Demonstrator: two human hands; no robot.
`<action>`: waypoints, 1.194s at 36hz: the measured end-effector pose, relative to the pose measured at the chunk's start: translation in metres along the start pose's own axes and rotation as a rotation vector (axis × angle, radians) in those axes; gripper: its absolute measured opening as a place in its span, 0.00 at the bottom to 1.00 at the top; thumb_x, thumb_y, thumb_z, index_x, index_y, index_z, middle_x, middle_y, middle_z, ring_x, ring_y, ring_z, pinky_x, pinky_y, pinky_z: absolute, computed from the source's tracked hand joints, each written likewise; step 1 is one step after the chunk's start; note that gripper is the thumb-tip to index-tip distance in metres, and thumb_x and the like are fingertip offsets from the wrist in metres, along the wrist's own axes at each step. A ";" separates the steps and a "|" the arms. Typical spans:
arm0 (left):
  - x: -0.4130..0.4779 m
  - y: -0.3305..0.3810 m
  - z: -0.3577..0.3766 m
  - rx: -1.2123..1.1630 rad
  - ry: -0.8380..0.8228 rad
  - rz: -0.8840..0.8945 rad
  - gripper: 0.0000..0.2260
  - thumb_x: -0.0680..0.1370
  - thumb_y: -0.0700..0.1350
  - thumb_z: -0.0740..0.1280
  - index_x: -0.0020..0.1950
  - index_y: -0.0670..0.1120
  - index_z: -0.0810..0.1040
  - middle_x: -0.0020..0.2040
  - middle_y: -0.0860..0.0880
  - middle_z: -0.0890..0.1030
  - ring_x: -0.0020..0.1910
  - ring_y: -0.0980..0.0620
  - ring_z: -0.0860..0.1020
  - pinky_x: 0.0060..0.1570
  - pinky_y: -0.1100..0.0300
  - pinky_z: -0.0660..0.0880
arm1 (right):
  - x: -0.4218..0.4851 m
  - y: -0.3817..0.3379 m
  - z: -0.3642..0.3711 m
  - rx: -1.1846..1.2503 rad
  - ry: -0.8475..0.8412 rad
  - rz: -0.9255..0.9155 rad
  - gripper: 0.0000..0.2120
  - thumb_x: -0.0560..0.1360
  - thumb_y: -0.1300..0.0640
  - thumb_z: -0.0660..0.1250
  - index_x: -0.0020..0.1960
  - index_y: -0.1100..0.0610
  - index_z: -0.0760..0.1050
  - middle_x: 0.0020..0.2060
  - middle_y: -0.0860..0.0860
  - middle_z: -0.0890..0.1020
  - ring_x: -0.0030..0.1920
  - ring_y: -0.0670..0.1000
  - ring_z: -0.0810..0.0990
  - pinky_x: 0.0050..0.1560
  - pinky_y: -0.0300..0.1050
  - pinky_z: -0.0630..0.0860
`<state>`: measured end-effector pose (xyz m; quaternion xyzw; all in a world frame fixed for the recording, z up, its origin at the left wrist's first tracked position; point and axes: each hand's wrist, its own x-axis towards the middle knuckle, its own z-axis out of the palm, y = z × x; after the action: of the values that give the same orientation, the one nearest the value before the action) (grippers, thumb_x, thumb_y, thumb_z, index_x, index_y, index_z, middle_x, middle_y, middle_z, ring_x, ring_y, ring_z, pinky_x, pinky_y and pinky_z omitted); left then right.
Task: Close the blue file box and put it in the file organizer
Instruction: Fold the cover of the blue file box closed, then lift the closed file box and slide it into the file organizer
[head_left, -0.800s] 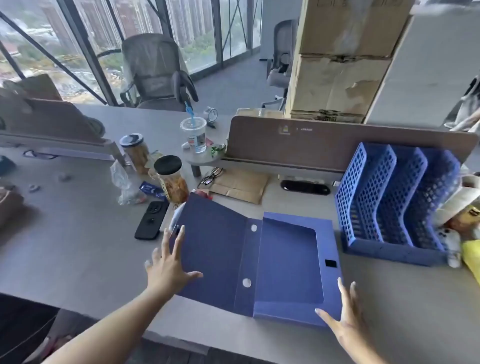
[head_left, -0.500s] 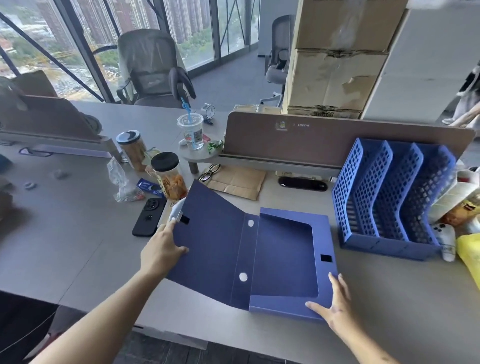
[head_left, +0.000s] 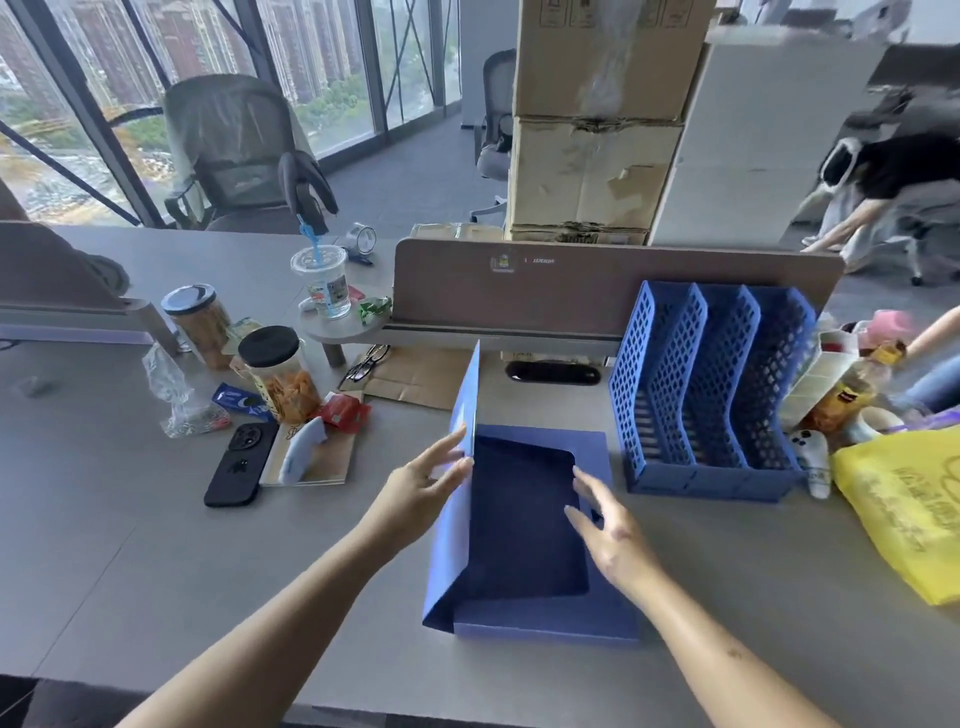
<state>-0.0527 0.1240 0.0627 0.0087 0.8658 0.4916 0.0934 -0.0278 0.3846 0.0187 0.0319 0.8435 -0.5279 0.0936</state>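
Observation:
The blue file box (head_left: 524, 540) lies on the grey desk (head_left: 130, 530) in front of me. Its lid flap (head_left: 464, 431) stands almost upright along the box's left side, and the dark inside of the tray shows. My left hand (head_left: 423, 480) presses against the outer face of the flap, fingers spread on its edge. My right hand (head_left: 602, 525) hovers over the right part of the tray with fingers apart and nothing in it. The blue lattice file organizer (head_left: 711, 384) stands just right of the box, its three slots empty.
Left of the box lie a black phone (head_left: 236, 465), a notebook (head_left: 311, 457), snack jars (head_left: 278, 371) and a plastic cup (head_left: 322, 280). A yellow bag (head_left: 909, 509) and clutter sit right of the organizer. A brown partition (head_left: 613, 286) runs behind. Another person is at the far right.
My left hand has swung the lid flap up from nearly flat on the desk to almost vertical. My right hand moved from the box's front right corner to above the tray.

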 end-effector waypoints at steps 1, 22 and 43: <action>0.003 0.000 0.009 -0.010 -0.018 -0.014 0.22 0.78 0.60 0.63 0.71 0.68 0.64 0.63 0.60 0.79 0.52 0.61 0.79 0.44 0.76 0.70 | 0.001 -0.007 0.000 0.021 0.009 -0.019 0.24 0.79 0.55 0.63 0.74 0.47 0.63 0.70 0.45 0.69 0.68 0.39 0.66 0.67 0.37 0.62; 0.041 -0.044 0.108 0.033 0.021 -0.555 0.66 0.49 0.76 0.70 0.79 0.52 0.47 0.79 0.45 0.55 0.77 0.39 0.57 0.75 0.43 0.54 | -0.019 0.008 -0.011 0.293 -0.019 0.139 0.24 0.79 0.67 0.59 0.71 0.50 0.62 0.58 0.45 0.78 0.46 0.27 0.78 0.42 0.27 0.76; 0.050 -0.024 0.156 0.266 0.044 -0.646 0.52 0.59 0.67 0.75 0.75 0.63 0.47 0.70 0.47 0.53 0.65 0.39 0.60 0.63 0.41 0.67 | -0.015 0.069 -0.035 0.373 -0.178 0.454 0.39 0.76 0.59 0.67 0.76 0.37 0.49 0.74 0.40 0.60 0.66 0.40 0.58 0.65 0.42 0.56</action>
<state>-0.0737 0.2498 -0.0435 -0.2641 0.8822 0.3195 0.2236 -0.0067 0.4475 -0.0249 0.1899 0.6917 -0.6402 0.2751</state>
